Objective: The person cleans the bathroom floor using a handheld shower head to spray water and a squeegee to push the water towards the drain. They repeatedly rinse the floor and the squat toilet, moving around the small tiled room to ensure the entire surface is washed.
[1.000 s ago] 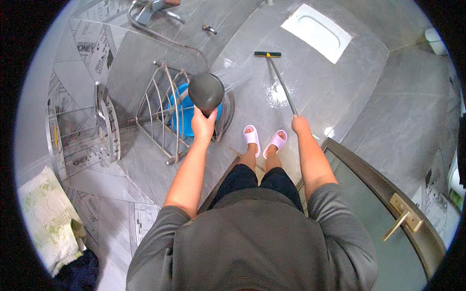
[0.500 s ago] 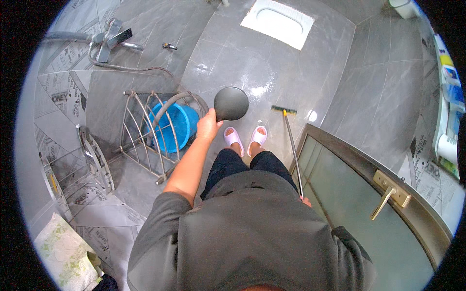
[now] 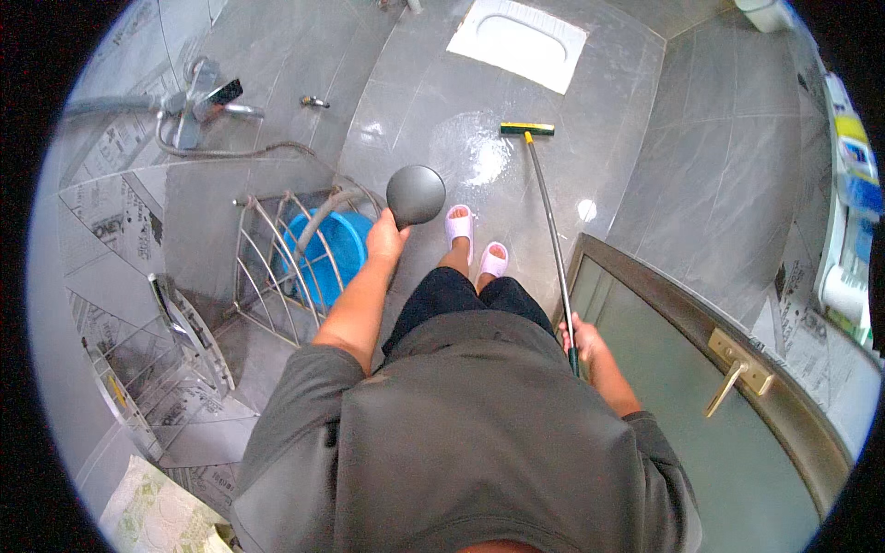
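Observation:
My left hand (image 3: 387,241) is closed round the handle of a dark grey round shower head (image 3: 416,194), held out over the floor. The long metal pole of a floor brush (image 3: 549,214) is in my right hand (image 3: 586,341), gripped near its dark upper end. Its yellow and dark green head (image 3: 527,129) is on the wet grey tiles, short of the white squat toilet (image 3: 518,44). Bright wet patches (image 3: 486,161) show on the floor between the shower head and the brush.
At left, a metal rack (image 3: 267,267) stands beside a blue bucket (image 3: 324,263). A shower mixer (image 3: 194,106) and a small tap (image 3: 314,101) are on the left wall. A frosted glass door (image 3: 673,369) with a brass-coloured handle (image 3: 726,388) stands on my right.
The brush has moved forward, toward the toilet, and my right hand has come further into view. My left foot has stepped forward. The shower head has shifted slightly left.

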`<move>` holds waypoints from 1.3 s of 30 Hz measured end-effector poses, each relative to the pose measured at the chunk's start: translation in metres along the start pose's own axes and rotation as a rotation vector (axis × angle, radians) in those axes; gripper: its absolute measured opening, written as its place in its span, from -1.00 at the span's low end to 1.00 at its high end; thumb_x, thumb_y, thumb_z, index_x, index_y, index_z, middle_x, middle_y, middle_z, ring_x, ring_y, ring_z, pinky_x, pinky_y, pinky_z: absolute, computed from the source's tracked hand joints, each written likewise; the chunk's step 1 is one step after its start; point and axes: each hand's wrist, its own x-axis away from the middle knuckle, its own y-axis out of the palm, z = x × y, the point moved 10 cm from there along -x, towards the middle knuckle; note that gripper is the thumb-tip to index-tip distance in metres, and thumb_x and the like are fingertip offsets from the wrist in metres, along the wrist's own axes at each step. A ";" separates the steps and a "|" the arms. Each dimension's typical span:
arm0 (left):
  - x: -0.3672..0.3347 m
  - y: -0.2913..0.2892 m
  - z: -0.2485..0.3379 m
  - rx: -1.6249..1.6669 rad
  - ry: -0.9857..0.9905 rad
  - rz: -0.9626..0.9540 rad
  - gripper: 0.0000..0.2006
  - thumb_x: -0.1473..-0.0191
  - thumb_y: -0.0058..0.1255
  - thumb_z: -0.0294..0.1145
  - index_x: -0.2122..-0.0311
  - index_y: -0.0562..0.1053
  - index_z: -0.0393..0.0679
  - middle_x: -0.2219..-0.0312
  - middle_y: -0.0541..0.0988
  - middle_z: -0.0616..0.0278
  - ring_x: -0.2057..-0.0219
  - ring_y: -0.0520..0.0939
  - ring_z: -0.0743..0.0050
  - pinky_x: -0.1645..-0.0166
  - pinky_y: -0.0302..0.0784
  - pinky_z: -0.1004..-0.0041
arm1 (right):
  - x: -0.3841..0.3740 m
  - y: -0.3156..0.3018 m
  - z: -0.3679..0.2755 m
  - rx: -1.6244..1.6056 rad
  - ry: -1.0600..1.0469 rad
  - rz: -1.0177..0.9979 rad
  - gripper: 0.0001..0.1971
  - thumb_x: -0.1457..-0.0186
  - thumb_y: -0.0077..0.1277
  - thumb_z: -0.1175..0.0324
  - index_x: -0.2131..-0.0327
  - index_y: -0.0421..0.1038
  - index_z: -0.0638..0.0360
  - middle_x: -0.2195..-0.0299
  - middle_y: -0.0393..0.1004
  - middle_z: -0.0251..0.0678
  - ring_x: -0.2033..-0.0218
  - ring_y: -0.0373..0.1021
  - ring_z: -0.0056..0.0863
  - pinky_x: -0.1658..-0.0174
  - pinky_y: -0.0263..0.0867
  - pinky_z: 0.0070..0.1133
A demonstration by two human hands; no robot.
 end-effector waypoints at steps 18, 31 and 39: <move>-0.075 -0.030 0.008 0.057 0.044 -0.072 -0.58 0.29 0.15 -0.28 0.29 0.28 -0.20 0.46 0.48 -0.07 0.38 0.49 -0.06 0.33 0.38 0.18 | -0.112 0.047 -0.299 1.003 -0.536 0.648 -0.54 -0.10 -0.43 0.11 0.41 0.34 0.36 0.53 0.40 0.05 0.64 0.36 -0.14 0.50 0.28 -0.28; -0.083 -0.055 -0.008 0.423 -0.039 0.149 -0.63 0.29 0.13 -0.39 0.31 0.30 -0.23 0.45 0.49 -0.04 0.37 0.49 -0.04 0.32 0.39 0.23 | 0.020 0.002 -0.116 1.215 -0.536 0.855 -0.66 0.05 -0.09 0.20 0.32 0.10 0.23 0.47 0.35 0.03 0.40 0.33 -0.02 0.33 0.23 -0.24; -0.082 -0.040 -0.011 0.315 -0.073 0.055 -0.58 0.28 0.15 -0.32 0.24 0.32 -0.19 0.37 0.48 -0.02 0.31 0.49 0.00 0.27 0.38 0.28 | -0.043 0.033 -0.102 1.083 -0.204 0.628 -0.48 -0.08 -0.50 -0.04 0.24 0.26 0.23 0.30 0.35 0.11 0.25 0.30 0.00 0.24 0.21 -0.21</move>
